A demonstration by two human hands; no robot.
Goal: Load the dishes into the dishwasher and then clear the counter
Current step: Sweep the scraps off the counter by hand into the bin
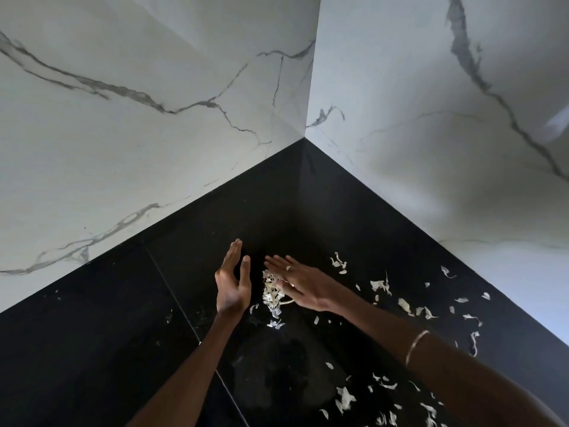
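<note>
Black counter runs into a far corner where two white marble-veined walls meet; a thin seam crosses the counter from the left of the hands down toward the near edge.

Left hand stands on its little-finger edge on the counter, palm facing right, fingers straight and pressed together, thumb lifted apart from them. It holds nothing.

Right hand lies low and nearly flat, palm down, fingers extended and slightly fanned, tips pointing left toward the other hand. A ring shows on one finger, a thin bracelet farther up the forearm.

Between the two hands sits a small heap of pale papery peels (they look like garlic or onion skins), partly under the right fingers; whether the fingers press on it cannot be told.

Loose scattered peels lie over the counter to the right of the hands and nearer, toward the lower right, well apart from the heap. A few flakes rest just near of the heap
</note>
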